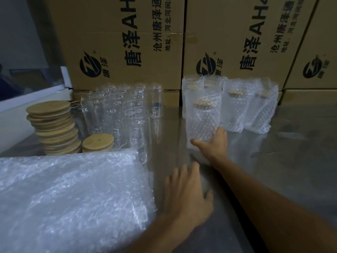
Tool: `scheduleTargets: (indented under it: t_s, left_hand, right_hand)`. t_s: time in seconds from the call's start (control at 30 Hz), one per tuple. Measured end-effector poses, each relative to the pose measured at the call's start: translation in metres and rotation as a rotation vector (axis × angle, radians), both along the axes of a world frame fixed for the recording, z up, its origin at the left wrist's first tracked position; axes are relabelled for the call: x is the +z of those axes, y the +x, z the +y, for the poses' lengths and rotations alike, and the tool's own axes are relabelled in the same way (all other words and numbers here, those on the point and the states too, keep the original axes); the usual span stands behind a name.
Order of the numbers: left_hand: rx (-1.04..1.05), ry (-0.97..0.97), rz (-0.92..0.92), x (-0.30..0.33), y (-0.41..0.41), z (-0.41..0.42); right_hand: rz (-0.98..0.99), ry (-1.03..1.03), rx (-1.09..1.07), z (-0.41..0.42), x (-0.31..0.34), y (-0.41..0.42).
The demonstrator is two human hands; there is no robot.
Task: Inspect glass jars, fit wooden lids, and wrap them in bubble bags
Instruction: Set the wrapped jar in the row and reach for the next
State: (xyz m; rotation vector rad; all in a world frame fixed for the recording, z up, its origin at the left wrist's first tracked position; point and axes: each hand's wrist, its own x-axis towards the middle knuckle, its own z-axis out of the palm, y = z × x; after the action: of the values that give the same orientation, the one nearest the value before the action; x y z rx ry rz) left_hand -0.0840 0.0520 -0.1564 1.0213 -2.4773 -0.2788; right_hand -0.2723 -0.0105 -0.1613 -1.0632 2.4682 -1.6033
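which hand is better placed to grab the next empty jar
Left. The left hand hovers open beside the bubble bags, nearer the bare glass jars. The right hand is busy at the base of a wrapped jar, farther right.

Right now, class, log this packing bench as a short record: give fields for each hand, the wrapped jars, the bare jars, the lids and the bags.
right hand: right hand grips the base of the nearest wrapped jar, standing upright
left hand: left hand open, blurred, beside the bubble bag pile
wrapped jars: group of wrapped jars upright before the cardboard boxes
bare jars: cluster of bare glass jars, no lids fitted
lids: tall stack of wooden lids; short stack beside it
surface: metal table
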Motion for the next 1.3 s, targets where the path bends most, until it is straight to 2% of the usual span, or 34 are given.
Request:
scheduleTargets:
  t_s: [0.07, 0.13, 0.3, 0.37, 0.9, 1.03, 1.2, 1.3]
  left_hand:
    - [0.01, -0.078, -0.115, -0.007, -0.001, 0.004]
    - [0.004, -0.122, -0.147, -0.011, -0.003, 0.005]
    - [0.01, -0.098, -0.203, -0.005, -0.006, 0.007]
    - [0.015, -0.12, -0.156, 0.0, -0.007, 0.007]
    - [0.014, -0.194, -0.167, -0.005, -0.009, 0.006]
    - [0.034, -0.213, -0.161, -0.006, -0.01, 0.007]
    - [0.046, -0.233, -0.152, -0.007, -0.012, 0.007]
    - [0.055, -0.24, -0.154, -0.008, -0.013, 0.006]
  right_hand:
    - [0.009, 0.03, -0.061, -0.01, 0.001, -0.015]
    - [0.017, 0.02, -0.087, -0.02, 0.002, -0.029]
    - [-0.044, -0.046, -0.093, -0.039, 0.004, -0.058]
    - [-0.027, -0.024, -0.136, -0.047, 0.004, -0.066]
    - [-0.013, 0.217, -0.316, -0.059, 0.011, -0.075]
    - [0.061, 0.162, -0.374, -0.057, 0.016, -0.066]
    - [0.312, 0.115, -0.364, -0.063, 0.016, -0.061]
    - [0.317, 0.127, -0.384, -0.072, 0.018, -0.058]
